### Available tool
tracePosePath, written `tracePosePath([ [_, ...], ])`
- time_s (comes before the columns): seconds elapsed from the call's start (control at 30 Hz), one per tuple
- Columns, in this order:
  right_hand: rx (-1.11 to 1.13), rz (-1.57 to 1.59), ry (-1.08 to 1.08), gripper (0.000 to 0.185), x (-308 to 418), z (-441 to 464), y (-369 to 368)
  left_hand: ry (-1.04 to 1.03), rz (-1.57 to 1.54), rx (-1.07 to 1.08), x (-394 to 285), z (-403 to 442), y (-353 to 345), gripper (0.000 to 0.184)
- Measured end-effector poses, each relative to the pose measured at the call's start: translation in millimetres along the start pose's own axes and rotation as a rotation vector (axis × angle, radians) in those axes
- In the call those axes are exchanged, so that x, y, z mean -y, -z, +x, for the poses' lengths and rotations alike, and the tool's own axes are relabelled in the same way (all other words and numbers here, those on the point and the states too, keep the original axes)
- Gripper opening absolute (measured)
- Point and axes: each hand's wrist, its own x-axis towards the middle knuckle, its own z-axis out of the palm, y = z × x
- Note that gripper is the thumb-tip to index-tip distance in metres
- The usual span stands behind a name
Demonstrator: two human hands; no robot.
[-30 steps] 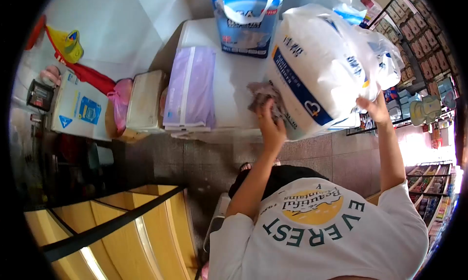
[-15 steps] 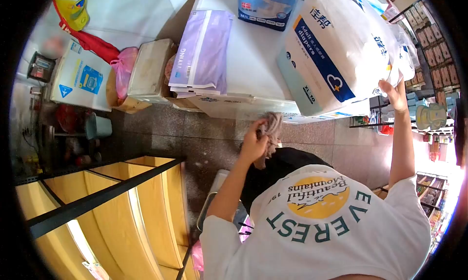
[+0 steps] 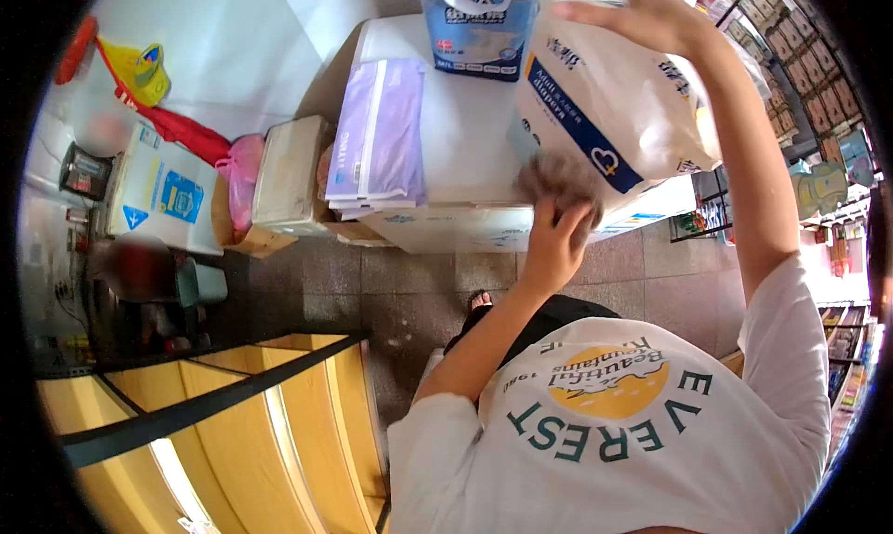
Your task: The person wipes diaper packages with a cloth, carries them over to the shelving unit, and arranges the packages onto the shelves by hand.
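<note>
A large white package of adult diapers (image 3: pixel 595 115) with a dark blue band leans on the white box (image 3: pixel 465 153). My left hand (image 3: pixel 558 241) grips a greyish-brown cloth (image 3: pixel 561 182), blurred by motion, against the package's lower left corner. Over the package's top reaches my right hand (image 3: pixel 646 18), its fingers spread and nothing held in them. To the left of the big package stands a blue diaper package (image 3: pixel 479 36) with a white handle. Flat purple packages (image 3: pixel 377 134) lie stacked at the box's left end.
Left of the white box are a pale foam box (image 3: pixel 288 176), a pink bag (image 3: pixel 244 180) and a white carton (image 3: pixel 163 194). Wooden shelving (image 3: pixel 270 413) with a black edge stands at the lower left. Stocked racks (image 3: pixel 809 87) line the right side.
My left hand has brought the cloth up from beside the box's front edge to the package. My right hand has left the package's right side and moved up over its top, fingers spread.
</note>
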Motion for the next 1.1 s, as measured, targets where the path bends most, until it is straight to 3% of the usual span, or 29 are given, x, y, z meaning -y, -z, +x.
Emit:
tracePosePath([
  [0.03, -0.102, 0.064, 0.282, 0.089, -29.6, 32.1, -41.8, 0.138, -0.036, 0.150, 13.1, -27.3, 2.1, 0.040],
  [0.07, 0.115, 0.136, 0.130, 0.080, -15.4, 30.2, -33.9, 0.240, -0.114, 0.217, 25.4, -44.9, 9.0, 0.038],
  [0.1, 0.132, 0.040, 0.131, 0.076, -15.9, 28.4, -39.4, 0.344, -0.190, 0.282, 38.7, -60.1, 18.6, 0.035],
  [0.13, 0.145, -0.056, 0.137, 0.072, -15.3, 27.9, -48.6, 0.542, -0.282, 0.271, 57.8, -77.9, 28.4, 0.040],
  [0.17, 0.015, -0.022, 0.240, 0.049, -22.4, 25.2, -54.0, 0.736, -0.372, 0.254, 72.5, -88.0, 41.3, 0.044],
  [0.2, 0.007, -0.023, 0.254, 0.049, -27.9, 25.7, -49.9, 0.846, -0.444, 0.149, 60.0, -80.4, 63.9, 0.046],
  [0.23, 0.109, 0.126, 0.276, 0.041, -31.7, 26.8, -44.7, 0.959, -0.515, 0.041, 43.1, -69.8, 86.7, 0.048],
  [0.27, 0.213, 0.276, 0.294, 0.032, -30.4, 26.2, -39.1, 0.956, -0.510, 0.028, 41.3, -66.5, 100.8, 0.048],
  [0.3, 0.104, 0.250, 0.388, 0.017, -21.5, 17.4, -31.7, 0.979, -0.563, -0.057, 40.6, -64.0, 112.4, 0.048],
  [0.33, 0.094, 0.250, 0.401, 0.017, -23.0, 20.8, -29.5, 0.993, -0.617, -0.143, 40.9, -58.4, 121.7, 0.048],
  [0.43, -0.028, 0.385, 0.975, 0.013, -34.0, 26.7, -19.5, 0.772, -0.611, -0.266, 37.6, -37.8, 140.7, 0.048],
  [0.53, -0.044, 0.371, 1.138, 0.011, -39.0, 25.1, 3.9, 0.704, -0.588, -0.386, 21.9, -12.9, 156.9, 0.047],
  [0.6, -0.071, 0.316, 1.128, 0.009, -35.3, 10.5, 21.5, 0.639, -0.575, -0.410, 24.0, -7.2, 155.1, 0.048],
  [0.7, -0.143, 0.435, 1.212, 0.009, -19.9, -7.5, 29.8, 0.680, -0.375, -0.462, 16.4, -3.5, 132.4, 0.051],
  [0.73, -0.148, 0.436, 1.209, 0.009, -19.4, -3.9, 30.1, 0.712, -0.453, -0.510, -10.4, 7.8, 120.8, 0.051],
  [0.8, -0.143, 0.493, 1.179, 0.011, -21.3, 4.8, 27.9, 0.583, -0.362, -0.513, -7.0, -3.6, 103.7, 0.052],
  [0.87, -0.083, 0.592, 1.108, 0.009, -36.7, 9.1, 17.0, 0.603, -0.351, -0.448, -9.6, 2.5, 82.6, 0.053],
  [0.9, -0.072, 0.591, 1.028, 0.009, -48.5, 8.5, 9.0, 0.532, -0.161, -0.393, 5.9, -1.9, 66.3, 0.052],
  [0.93, -0.065, 0.588, 0.955, 0.010, -58.9, 8.8, 0.7, 0.496, -0.185, -0.324, 3.1, 10.4, 63.4, 0.048],
  [1.0, -0.052, 0.637, 0.895, 0.016, -77.0, -2.5, -21.9, 0.786, -0.382, -0.234, 5.0, 17.3, 66.5, 0.047],
  [1.07, 0.083, 0.687, 0.782, 0.024, -78.9, -25.9, -31.4, 0.697, -0.400, -0.342, 6.7, 20.2, 69.8, 0.047],
  [1.1, 0.085, 0.691, 0.845, 0.025, -82.8, -32.3, -38.6, 0.614, -0.423, -0.439, 6.1, 20.0, 69.8, 0.047],
])
